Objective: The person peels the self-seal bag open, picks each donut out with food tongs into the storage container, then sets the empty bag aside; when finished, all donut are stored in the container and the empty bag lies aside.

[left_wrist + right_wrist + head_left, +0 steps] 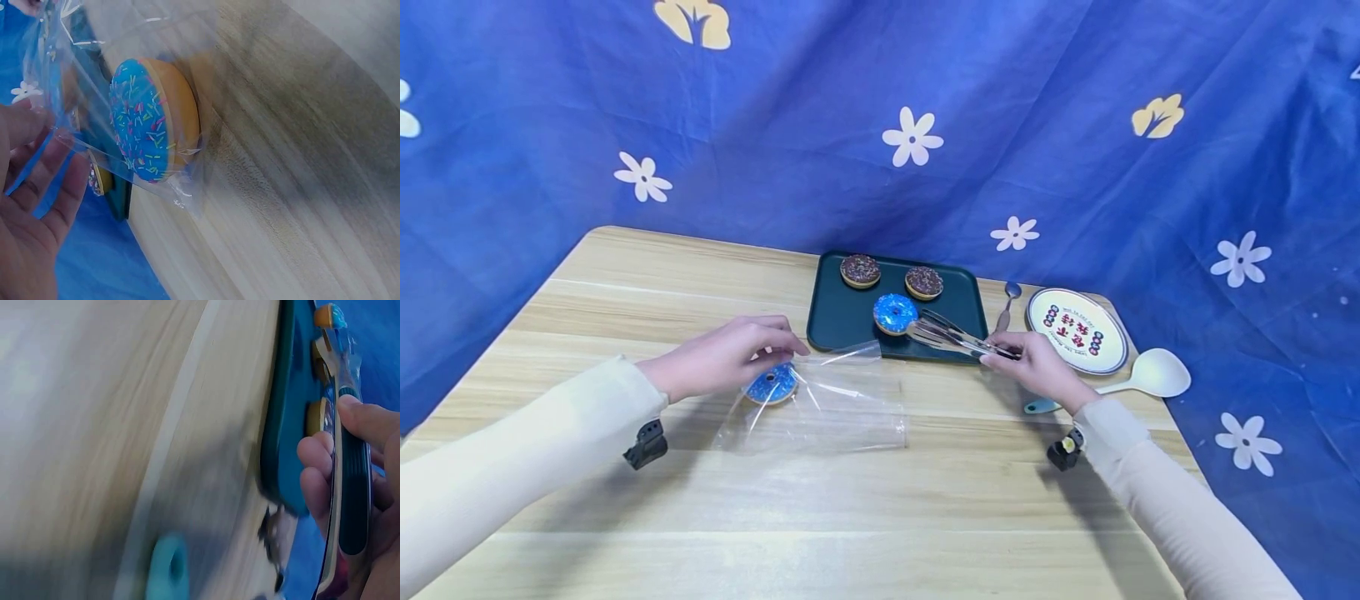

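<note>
My left hand (737,354) pinches the upper edge of a clear plastic bag (850,412). Inside the bag is a blue-iced donut with sprinkles (140,119), low over the table. My right hand (1037,367) grips a pair of tongs (354,487) with dark handle panels, its thumb along one arm. The tongs' metal ends reach left over the dark green tray (831,325), to the right edge of another blue donut (895,312). Whether they clasp that donut cannot be told. Two chocolate-iced donuts (861,270) lie behind it on the tray.
Right of the tray lie a small spoon (1012,292), a white plate with red and blue print (1108,354) and a white ladle-like spoon (1159,372) with a teal handle end. A blue flowered cloth (820,125) hangs behind the wooden table (820,533).
</note>
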Action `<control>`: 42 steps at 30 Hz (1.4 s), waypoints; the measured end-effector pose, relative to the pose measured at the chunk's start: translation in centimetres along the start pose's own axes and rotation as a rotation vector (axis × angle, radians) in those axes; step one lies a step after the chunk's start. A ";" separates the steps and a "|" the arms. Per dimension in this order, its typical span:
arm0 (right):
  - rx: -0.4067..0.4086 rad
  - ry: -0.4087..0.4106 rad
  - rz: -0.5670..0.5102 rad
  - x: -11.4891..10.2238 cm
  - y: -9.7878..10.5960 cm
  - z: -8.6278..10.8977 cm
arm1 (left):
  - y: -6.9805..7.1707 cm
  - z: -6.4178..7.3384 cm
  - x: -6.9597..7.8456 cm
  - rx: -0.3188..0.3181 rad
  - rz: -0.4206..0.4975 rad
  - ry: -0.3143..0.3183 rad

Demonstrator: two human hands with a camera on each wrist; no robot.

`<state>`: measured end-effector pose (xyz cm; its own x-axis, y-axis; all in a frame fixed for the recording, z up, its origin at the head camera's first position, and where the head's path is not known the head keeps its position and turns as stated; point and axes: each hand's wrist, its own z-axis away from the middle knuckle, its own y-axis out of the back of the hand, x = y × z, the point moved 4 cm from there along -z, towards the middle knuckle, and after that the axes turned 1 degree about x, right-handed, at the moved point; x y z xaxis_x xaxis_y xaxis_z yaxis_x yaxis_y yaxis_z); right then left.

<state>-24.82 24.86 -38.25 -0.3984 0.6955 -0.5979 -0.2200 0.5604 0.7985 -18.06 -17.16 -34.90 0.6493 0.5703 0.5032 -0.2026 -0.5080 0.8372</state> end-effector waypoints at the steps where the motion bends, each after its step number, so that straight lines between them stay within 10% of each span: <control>1: -0.008 -0.004 -0.007 -0.2 -0.3 -0.4 | 0.0 0.0 0.1 -0.001 -0.003 0.000; 19: -0.089 0.020 -0.036 -3.0 -3.3 -4.1 | 0.0 0.0 0.4 0.017 0.001 0.017; 42: -0.014 0.054 0.026 -2.7 -0.9 -1.5 | -0.3 -0.3 -0.1 0.021 0.009 0.019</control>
<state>-24.91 21.83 -37.23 -0.4518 0.6844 -0.5722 -0.2213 0.5353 0.8151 -18.30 -16.89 -35.14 0.6335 0.5775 0.5149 -0.1931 -0.5264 0.8280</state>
